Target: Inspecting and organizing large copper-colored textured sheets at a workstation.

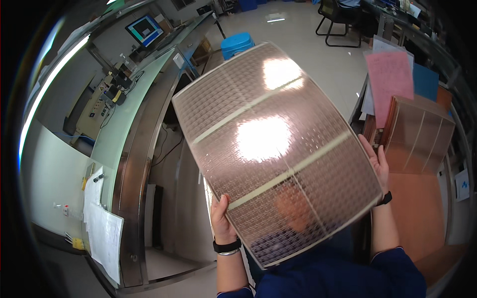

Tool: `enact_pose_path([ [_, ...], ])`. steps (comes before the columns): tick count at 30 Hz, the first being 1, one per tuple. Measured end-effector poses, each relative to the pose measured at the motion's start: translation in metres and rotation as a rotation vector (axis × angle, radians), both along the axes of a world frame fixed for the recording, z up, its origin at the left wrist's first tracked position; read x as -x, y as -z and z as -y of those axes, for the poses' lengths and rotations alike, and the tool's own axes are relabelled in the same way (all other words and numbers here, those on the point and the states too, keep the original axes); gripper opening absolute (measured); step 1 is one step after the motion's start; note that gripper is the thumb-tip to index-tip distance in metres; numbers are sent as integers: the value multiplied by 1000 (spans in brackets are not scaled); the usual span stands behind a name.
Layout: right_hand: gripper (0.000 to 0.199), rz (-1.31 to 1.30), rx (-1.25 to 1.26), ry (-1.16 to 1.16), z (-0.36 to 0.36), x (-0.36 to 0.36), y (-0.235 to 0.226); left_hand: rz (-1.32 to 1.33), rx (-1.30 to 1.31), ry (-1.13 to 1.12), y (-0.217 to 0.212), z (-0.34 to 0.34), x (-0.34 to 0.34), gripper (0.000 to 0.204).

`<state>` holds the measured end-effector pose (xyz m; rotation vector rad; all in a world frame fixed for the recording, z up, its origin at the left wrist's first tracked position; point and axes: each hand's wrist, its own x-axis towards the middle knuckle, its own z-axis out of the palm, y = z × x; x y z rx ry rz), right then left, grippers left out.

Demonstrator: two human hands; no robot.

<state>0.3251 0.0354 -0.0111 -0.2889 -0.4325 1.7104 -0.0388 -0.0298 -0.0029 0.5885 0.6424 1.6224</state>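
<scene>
I hold up a large, shiny copper-coloured panel (pixel 273 149) covered in a fine grid pattern and crossed by pale bands. It is tilted and reflects ceiling lights. My left hand (pixel 221 218) grips its lower left edge, thumb on the front face. My right hand (pixel 377 161) supports the panel's right edge, fingers apart against the rim. Both wrists wear dark bands and the sleeves are dark blue.
A stack of similar copper panels (pixel 422 134) stands at the right, with pink and blue sheets (pixel 390 82) behind. A long metal machine bench (pixel 134 149) runs along the left with hanging papers (pixel 102 228). A blue stool (pixel 237 44) and a black chair (pixel 340 20) stand behind.
</scene>
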Motion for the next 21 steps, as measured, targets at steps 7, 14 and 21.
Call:
enact_pose_path([
  [7,20,225,-260,-227,-18,-14,15,-151,50,77,-2,-15,0,41],
  [14,11,155,31,121,-15,-10,44,141,12,58,22,4,-11,54],
  [21,48,237,-28,-2,9,44,30,213,71,-35,44,13,-38,30],
])
